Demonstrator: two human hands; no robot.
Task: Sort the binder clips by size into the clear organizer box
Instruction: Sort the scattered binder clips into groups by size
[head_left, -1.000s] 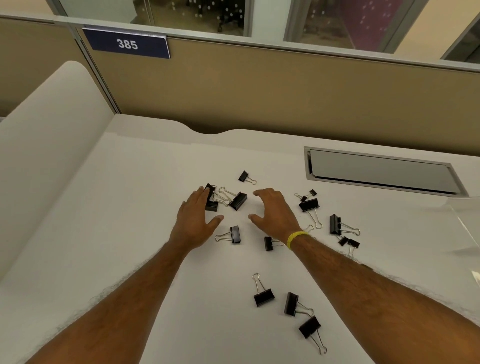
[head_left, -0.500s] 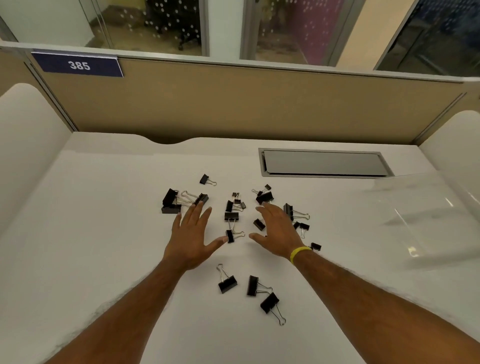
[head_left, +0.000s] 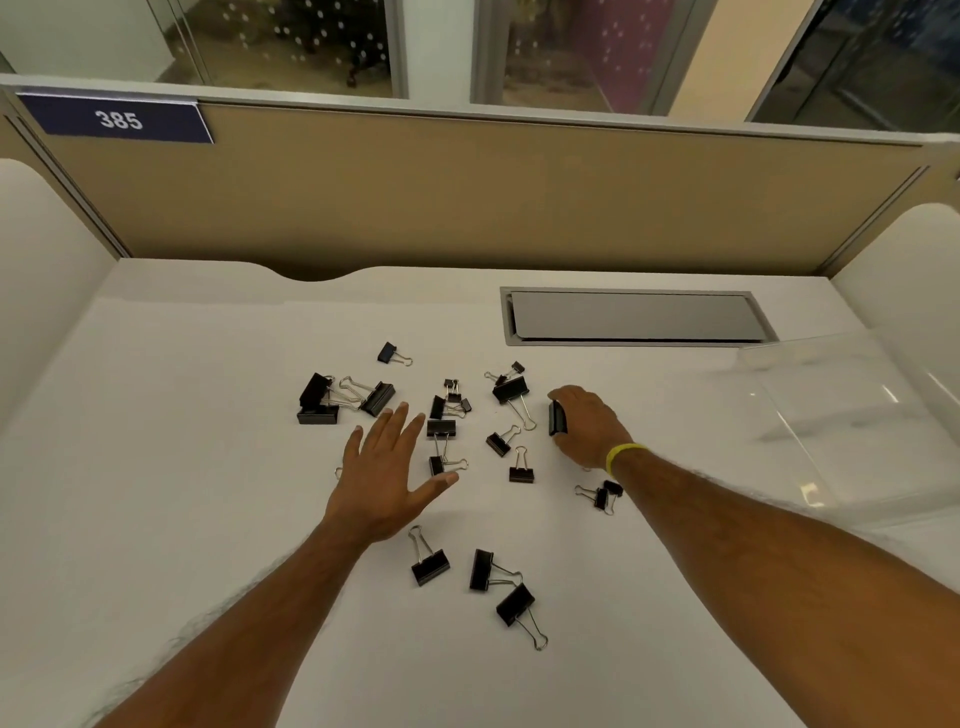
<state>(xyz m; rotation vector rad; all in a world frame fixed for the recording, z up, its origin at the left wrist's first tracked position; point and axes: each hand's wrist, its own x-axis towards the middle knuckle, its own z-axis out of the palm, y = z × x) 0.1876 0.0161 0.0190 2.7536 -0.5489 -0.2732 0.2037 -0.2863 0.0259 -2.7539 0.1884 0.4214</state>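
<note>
Binder clips (head_left: 430, 567), black and wire-handled, are being left strewn across the tabletop (head_left: 156, 467). A large clip (head_left: 557, 419) is being gripped by the right hand (head_left: 589, 431), left hand (head_left: 382, 475) splayed.

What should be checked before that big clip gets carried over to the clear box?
1. Right hand holds the large black binder clip: ok, fingers curl round it.
2. Clip lifted off the white desk: cannot tell.
3. Clear plastic organizer box in view on the right: ok.
4. Compartment for large clips known: cannot tell, dividers barely show.
5. Desk between clip and box free of other things: ok.
6. Left hand free: ok, open, fingers spread, gripping nothing.
</note>
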